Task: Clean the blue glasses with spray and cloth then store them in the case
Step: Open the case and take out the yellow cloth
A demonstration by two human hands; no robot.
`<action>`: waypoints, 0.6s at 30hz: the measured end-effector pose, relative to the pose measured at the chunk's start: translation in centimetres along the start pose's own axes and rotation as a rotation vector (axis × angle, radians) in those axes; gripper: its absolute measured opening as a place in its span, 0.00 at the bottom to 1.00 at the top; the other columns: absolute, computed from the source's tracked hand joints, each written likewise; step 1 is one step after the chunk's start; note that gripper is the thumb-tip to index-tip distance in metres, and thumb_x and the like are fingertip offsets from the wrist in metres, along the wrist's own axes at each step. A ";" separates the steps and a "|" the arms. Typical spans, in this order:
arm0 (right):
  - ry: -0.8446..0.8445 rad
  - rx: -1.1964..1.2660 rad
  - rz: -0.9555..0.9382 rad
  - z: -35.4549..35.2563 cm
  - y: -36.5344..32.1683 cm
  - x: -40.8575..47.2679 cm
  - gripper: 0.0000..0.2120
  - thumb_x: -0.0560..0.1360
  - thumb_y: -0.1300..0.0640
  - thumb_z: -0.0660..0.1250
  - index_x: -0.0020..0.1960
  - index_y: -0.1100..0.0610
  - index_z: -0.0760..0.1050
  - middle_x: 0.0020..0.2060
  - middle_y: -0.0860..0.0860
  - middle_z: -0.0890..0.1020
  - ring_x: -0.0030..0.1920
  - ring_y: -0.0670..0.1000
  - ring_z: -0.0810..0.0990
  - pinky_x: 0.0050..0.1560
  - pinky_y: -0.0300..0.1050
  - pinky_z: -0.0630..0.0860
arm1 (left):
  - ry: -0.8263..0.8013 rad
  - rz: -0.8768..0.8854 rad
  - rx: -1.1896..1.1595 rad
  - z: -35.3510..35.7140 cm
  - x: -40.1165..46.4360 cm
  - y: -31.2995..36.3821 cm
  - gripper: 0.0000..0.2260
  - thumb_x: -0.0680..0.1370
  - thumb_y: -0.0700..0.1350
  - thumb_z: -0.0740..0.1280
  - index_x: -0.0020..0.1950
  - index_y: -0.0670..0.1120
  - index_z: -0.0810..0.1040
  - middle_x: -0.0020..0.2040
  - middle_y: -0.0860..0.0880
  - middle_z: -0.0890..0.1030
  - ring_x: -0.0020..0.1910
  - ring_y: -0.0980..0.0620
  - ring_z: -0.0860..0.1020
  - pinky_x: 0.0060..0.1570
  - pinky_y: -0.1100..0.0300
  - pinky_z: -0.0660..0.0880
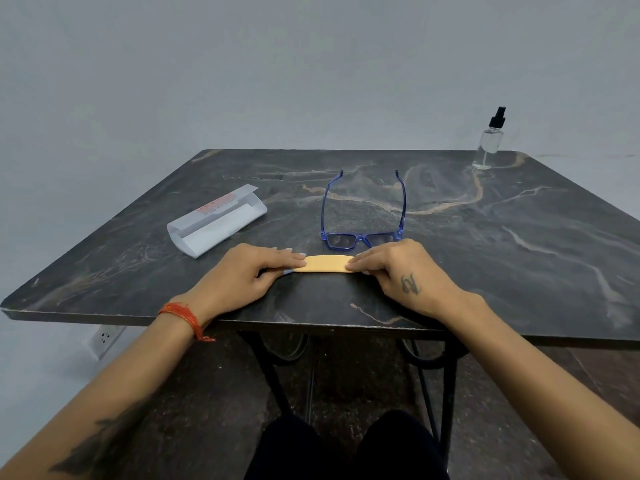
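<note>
The blue glasses [363,216] lie on the dark marble table [485,244], lenses toward me, arms unfolded and pointing away. Just in front of them lies a folded tan cloth [325,264]. My left hand [249,271] pinches the cloth's left end between thumb and fingers. My right hand [391,268] pinches its right end the same way. A white glasses case [214,221] lies open to the left of the glasses. The clear spray bottle [489,142] with a black nozzle stands upright at the far right corner.
The table's near edge [311,327] runs just below my wrists, with black metal legs [270,375] under it. A white power socket [104,337] sits on the floor at the left. A plain grey wall is behind the table.
</note>
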State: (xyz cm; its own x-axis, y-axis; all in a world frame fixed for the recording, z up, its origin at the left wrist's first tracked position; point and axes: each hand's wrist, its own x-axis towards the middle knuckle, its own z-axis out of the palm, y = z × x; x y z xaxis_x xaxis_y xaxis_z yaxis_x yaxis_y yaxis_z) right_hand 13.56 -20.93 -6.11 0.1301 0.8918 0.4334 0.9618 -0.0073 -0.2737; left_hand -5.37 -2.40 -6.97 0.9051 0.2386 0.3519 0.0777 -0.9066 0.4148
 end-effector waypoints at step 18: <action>0.325 0.323 0.427 -4.9 3.9 -5.6 0.12 0.76 0.57 0.66 0.58 0.55 0.79 0.48 0.46 0.82 0.49 0.41 0.79 0.46 0.20 0.68 | 0.213 0.150 -0.183 7.2 7.7 11.6 0.15 0.76 0.42 0.65 0.63 0.47 0.77 0.58 0.50 0.81 0.56 0.58 0.77 0.58 0.62 0.72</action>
State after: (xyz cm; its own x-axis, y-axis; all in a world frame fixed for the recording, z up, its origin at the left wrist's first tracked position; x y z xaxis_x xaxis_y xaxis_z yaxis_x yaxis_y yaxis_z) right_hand 17.72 -28.14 -5.41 0.6020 0.6571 0.4537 0.6940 -0.1496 -0.7042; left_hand 5.50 -13.55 -5.52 0.7917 0.1921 0.5799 -0.1440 -0.8638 0.4827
